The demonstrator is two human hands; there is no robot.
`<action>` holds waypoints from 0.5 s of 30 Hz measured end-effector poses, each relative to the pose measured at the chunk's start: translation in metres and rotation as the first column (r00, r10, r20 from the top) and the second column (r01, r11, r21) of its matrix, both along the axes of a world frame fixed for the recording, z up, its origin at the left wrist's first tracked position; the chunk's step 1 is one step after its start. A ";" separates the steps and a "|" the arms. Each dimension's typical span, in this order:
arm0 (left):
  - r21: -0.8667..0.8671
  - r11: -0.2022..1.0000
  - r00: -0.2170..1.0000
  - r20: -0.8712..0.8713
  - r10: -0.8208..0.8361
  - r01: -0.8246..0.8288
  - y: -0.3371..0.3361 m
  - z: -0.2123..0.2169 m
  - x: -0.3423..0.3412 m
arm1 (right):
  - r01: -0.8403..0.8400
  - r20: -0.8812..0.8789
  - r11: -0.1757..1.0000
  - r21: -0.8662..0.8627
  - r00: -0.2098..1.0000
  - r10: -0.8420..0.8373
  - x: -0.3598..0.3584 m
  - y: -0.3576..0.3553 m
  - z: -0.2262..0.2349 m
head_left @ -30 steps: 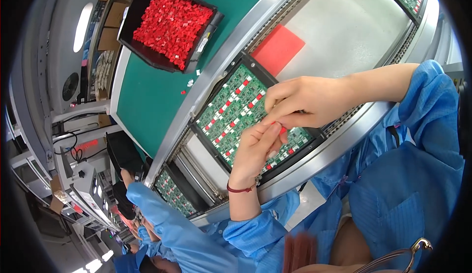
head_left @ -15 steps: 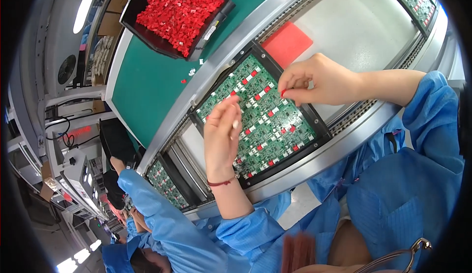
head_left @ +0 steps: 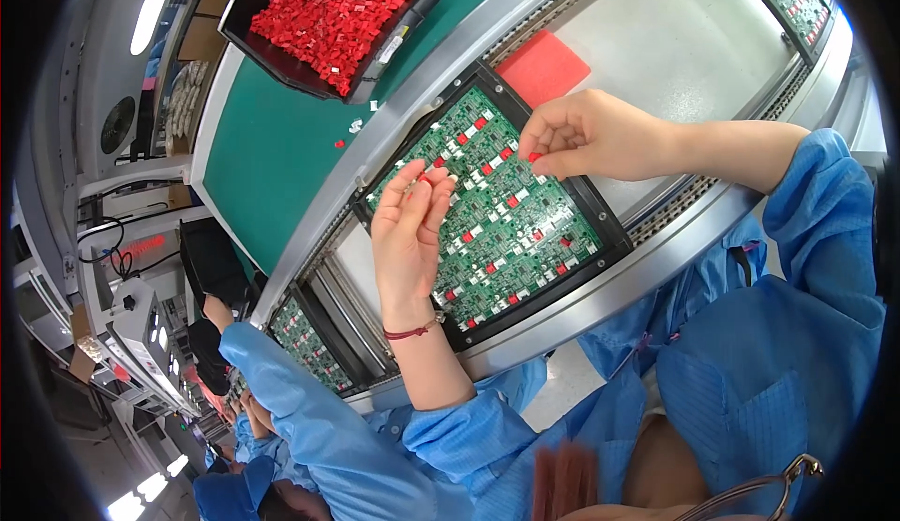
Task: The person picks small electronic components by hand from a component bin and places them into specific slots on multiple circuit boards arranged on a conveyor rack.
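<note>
A framed panel of green circuit boards [head_left: 511, 230] lies before me, dotted with white sockets and small red plastic pieces. Over its left part is my left hand [head_left: 406, 240], palm turned up, thumb and fingertips pinched on a small red plastic piece [head_left: 426, 180]. A pale bit shows beside those fingertips; what it is cannot be made out. My right hand [head_left: 592, 135] hovers at the panel's upper right edge. Between its thumb and index finger sits another small red plastic piece [head_left: 533, 157]; its other fingers are curled in.
Beyond the rail, a black bin [head_left: 391, 50] full of red pieces stands on a green mat [head_left: 272, 165]. Loose bits [head_left: 355, 126] lie beside it. A pink-red pad [head_left: 544, 68] rests past the panel. Other framed boards [head_left: 314, 343] sit along the conveyor. A co-worker's sleeve [head_left: 291, 380] reaches in at left.
My left hand has drawn slightly left and its fingertips have tipped up, showing the red piece. My right hand has risen a little, its pinch kept. The whole view has shifted slightly.
</note>
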State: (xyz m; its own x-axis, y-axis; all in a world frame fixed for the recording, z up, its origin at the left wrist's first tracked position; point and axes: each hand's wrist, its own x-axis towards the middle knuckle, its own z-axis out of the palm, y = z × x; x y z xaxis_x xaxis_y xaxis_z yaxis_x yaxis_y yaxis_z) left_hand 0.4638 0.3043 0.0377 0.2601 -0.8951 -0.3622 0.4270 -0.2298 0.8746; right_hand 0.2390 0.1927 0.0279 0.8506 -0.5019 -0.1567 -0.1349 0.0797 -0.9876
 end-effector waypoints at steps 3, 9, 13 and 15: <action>-0.035 0.999 1.000 -0.003 -0.010 0.010 0.003 0.003 0.002 | 0.024 -0.020 0.992 -0.123 0.999 -0.026 0.002 0.004 -0.002; -0.069 0.998 1.000 -0.009 0.007 -0.008 0.003 0.001 0.002 | 0.044 0.007 0.878 -0.477 0.999 -0.046 0.008 0.009 -0.007; -0.075 0.997 1.000 -0.025 0.016 -0.018 -0.002 0.003 -0.001 | 0.124 0.177 0.561 -0.818 0.983 0.041 0.012 0.008 -0.023; -0.066 0.996 0.998 -0.027 0.058 -0.060 0.000 0.002 -0.001 | 0.081 0.122 0.586 -0.806 0.992 0.031 0.011 0.010 -0.021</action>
